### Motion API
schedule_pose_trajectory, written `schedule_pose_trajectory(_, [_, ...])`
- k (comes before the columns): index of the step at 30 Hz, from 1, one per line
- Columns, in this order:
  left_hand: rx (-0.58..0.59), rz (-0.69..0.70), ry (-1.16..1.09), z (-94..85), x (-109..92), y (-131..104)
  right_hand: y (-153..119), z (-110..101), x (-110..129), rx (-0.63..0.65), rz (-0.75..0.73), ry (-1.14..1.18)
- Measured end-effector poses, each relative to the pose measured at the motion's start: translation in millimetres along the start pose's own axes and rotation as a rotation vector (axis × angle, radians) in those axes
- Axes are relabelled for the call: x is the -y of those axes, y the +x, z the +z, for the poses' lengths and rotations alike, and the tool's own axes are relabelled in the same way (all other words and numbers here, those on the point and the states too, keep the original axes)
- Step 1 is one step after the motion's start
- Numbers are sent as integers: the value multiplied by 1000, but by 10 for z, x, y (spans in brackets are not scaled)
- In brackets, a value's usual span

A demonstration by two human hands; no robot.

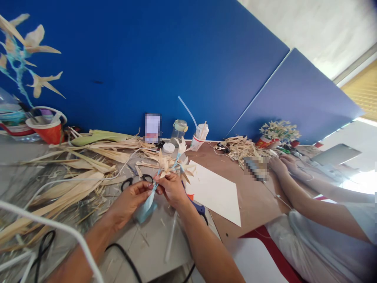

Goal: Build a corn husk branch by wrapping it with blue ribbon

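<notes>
A spray of corn-husk flowers (181, 169) on a stem wrapped in light blue is between my hands, above the table's front part. My left hand (132, 200) pinches the lower stem, where a light blue paper strip (149, 202) hangs down. My right hand (172, 189) grips the stem just below the flowers. Black-handled scissors (126, 183) lie behind my left hand. A dark blue glue gun (198, 207) is partly hidden behind my right forearm, with a clear glue stick (171, 239) on the table beside that arm.
Dried corn husks (85, 177) cover the left of the table. White paper (218, 192) lies to the right. A jar (179, 131) and a cup (198, 139) stand at the blue partition (147, 59). White cables (70, 232) cross at left. Another person's arms (303, 188) rest at right.
</notes>
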State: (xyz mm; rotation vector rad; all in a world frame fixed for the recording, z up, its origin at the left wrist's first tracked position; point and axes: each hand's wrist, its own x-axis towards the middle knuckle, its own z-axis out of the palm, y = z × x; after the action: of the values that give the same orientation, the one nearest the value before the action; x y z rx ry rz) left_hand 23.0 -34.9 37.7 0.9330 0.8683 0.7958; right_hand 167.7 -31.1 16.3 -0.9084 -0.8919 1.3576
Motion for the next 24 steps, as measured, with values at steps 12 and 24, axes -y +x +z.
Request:
schedule_pose_trajectory(12, [-104, 115, 216, 42, 180, 96, -65, 81, -29, -110, 34, -240])
schedule_pose_trajectory(24, [-206, 238, 256, -144, 208, 159, -122, 125, -52, -52, 34, -290])
